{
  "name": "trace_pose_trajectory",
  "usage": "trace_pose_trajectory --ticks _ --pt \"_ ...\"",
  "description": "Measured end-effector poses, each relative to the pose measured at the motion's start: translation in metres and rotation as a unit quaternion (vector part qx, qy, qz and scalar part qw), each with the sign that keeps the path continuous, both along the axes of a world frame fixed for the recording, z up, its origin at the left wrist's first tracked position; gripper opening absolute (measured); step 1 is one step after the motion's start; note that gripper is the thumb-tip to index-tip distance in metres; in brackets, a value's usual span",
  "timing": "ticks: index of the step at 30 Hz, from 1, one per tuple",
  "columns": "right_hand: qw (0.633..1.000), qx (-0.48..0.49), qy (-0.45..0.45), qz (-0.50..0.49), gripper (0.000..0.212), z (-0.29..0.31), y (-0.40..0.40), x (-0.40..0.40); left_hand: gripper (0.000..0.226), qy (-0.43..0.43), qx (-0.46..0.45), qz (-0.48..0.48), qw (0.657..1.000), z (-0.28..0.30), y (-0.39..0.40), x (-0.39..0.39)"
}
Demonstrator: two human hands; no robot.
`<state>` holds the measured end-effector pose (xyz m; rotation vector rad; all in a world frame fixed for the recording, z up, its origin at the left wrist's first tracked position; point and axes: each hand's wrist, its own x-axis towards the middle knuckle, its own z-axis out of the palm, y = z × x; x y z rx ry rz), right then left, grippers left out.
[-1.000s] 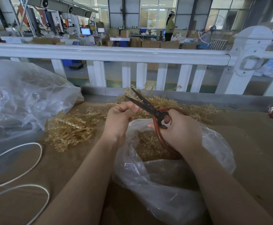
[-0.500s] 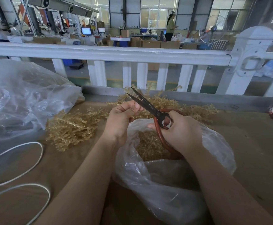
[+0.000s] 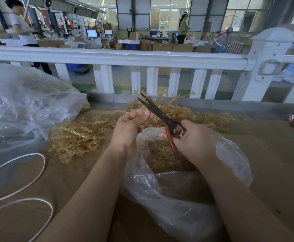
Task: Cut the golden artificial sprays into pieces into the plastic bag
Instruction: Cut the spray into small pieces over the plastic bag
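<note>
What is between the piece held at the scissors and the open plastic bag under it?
Nothing visible. The left hand pinches a thin piece beside the scissors, gripped by the right hand. The plastic bag gapes directly below, mouth unobstructed.

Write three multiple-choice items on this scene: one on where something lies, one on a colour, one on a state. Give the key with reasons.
1. Where is the plastic bag holding cut pieces?
A. Below both hands
B. On the railing
C. Under the white cord

2. What colour are the scissors' handles?
A. Blue
B. Reddish-brown
C. White

3. How are the scissor blades?
A. Wide open
B. Broken off
C. Nearly closed

Key: 1 A, the bag opens under the left hand and right hand. 2 B, a reddish-brown loop curves beneath the right hand. 3 C, the dark blades lie almost together, tips narrowly apart.
</note>
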<state>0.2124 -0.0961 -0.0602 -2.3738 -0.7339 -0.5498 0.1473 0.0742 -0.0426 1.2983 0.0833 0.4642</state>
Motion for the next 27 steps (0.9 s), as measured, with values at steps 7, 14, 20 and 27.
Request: trace_pose_trajectory --ticks 7,14,20,27 --pt "0.999 0.005 0.036 0.041 0.066 0.001 -0.001 -0.002 0.018 0.038 -0.066 0.040 0.996 -0.003 0.002 0.004" --pt "0.986 0.091 0.130 0.050 0.064 0.001 0.002 0.002 0.007 0.078 -0.078 0.017 0.994 -0.004 0.002 0.004" --pt "0.941 0.236 0.226 0.087 0.065 0.006 0.006 0.003 0.003 0.107 -0.016 -0.034 0.994 -0.002 -0.010 0.003" --pt "0.943 0.222 0.235 0.072 0.018 0.009 0.007 0.006 0.007 0.116 0.019 -0.045 0.992 -0.006 -0.016 0.005"
